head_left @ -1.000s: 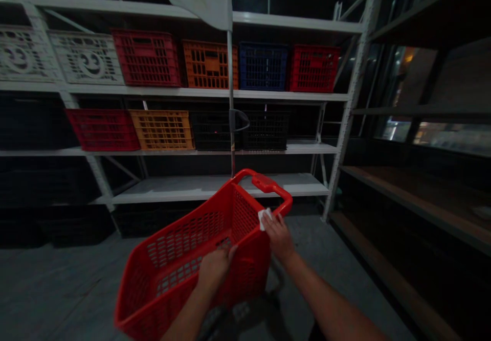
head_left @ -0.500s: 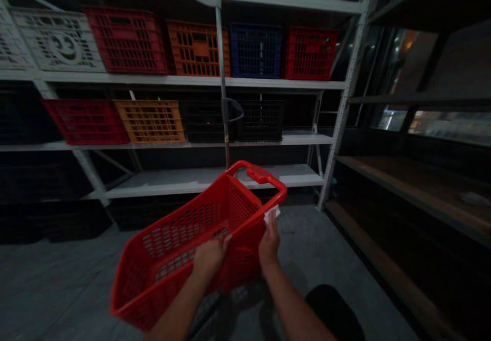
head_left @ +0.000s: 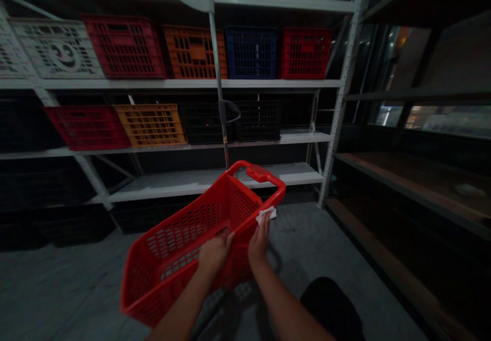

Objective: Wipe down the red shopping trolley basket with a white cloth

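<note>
A red plastic shopping cart (head_left: 153,300) stands in front of me, its handle (head_left: 264,174) toward the upper right. My left hand (head_left: 215,253) is closed over the near rim of the basket, about halfway along. Against the near side, just below the handle's end, my right hand (head_left: 260,239) presses a white cloth or tissue (head_left: 266,214) under its fingertips. The palm and part of the cloth are hidden. A perforated red flap (head_left: 245,203) stands across the handle end of the basket.
White metal shelving (head_left: 184,83) behind the cart carries several plastic crates, among them a blue crate (head_left: 251,52) and a yellow crate (head_left: 151,124). A metal pole (head_left: 217,65) with a pale flag rises behind the cart. Wooden shelves (head_left: 414,182) run along the right.
My right hand and the cloth have slid a little left along the cart's side. The cart's front end has shifted slightly right, and my left hand stays on the rim.
</note>
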The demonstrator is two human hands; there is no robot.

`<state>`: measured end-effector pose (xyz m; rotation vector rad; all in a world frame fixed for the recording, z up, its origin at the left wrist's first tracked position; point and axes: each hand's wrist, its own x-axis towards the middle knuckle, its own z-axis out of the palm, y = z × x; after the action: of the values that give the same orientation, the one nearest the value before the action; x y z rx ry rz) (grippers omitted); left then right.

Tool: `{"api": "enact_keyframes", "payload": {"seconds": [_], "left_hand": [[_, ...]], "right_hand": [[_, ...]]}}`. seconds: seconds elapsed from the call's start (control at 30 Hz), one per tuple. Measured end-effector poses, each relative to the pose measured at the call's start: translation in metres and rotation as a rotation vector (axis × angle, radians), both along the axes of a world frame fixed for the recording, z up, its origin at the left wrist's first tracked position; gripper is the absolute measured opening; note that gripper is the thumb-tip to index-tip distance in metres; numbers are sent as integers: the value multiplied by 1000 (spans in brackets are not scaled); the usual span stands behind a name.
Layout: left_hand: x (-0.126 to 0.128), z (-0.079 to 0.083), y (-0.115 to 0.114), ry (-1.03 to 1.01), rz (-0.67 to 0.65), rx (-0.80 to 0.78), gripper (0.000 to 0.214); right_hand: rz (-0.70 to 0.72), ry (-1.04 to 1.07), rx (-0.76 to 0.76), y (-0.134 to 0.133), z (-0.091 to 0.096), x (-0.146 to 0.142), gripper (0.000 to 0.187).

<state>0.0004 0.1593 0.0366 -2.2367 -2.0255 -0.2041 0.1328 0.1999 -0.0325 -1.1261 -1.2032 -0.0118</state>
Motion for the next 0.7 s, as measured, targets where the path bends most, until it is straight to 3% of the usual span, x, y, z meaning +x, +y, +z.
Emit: {"api": "enact_keyframes", "payload": {"seconds": [0.07,0.23,0.33,0.47,0.57,0.7], "left_hand": [[0,0,-1,-5,-7,1,69],[1,-2,-3,-20,-12,-9,69],[0,-2,-3,-17,-8,-15,69],[-7,-1,-2,-5,-19,-15,66],[-13,-1,-4,-8,-49,-26,65],[-20,1,-8,-15,-69,-44,64]], "right_hand": [[-10,15,23,3,0,5,53],[-93,73,12,16,23,27,53],[-86,27,-52,7,11,17,52],[-4,62,13,-5,-6,2,53],[-17,144,47,0,10,16,53],[-51,138,89,10,50,69,51]]}}
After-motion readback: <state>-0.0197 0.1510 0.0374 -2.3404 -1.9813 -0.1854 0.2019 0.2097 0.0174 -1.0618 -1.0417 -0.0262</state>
